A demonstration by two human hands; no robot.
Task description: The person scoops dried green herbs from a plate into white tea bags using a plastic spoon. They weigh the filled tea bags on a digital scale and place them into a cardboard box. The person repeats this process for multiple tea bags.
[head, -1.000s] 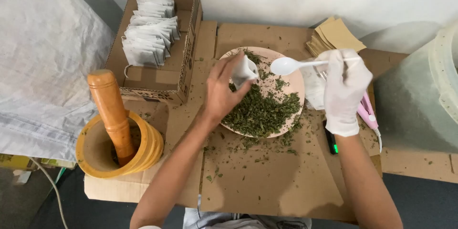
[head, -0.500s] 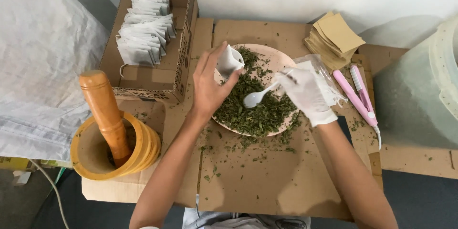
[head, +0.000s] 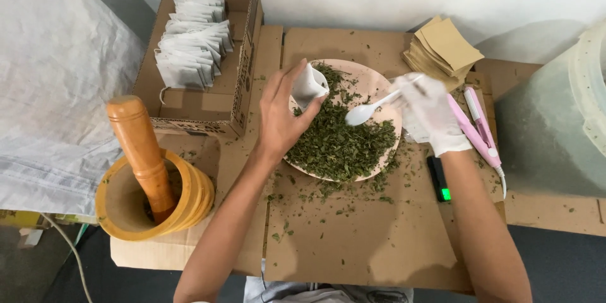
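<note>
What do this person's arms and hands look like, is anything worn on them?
The left hand is bare, with no glove, ring or watch showing. The right hand wears a thin white disposable glove that ends at the wrist, slightly wrinkled. Both forearms are uncovered, with no sleeves reaching into view. No bracelets, cables or markings can be seen on either arm.

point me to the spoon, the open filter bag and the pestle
white plastic spoon (head: pixel 361 114), head view, on its bowl
open filter bag (head: pixel 308 84), head view, on its white side
wooden pestle (head: pixel 139 145), head view, mid-shaft
</note>
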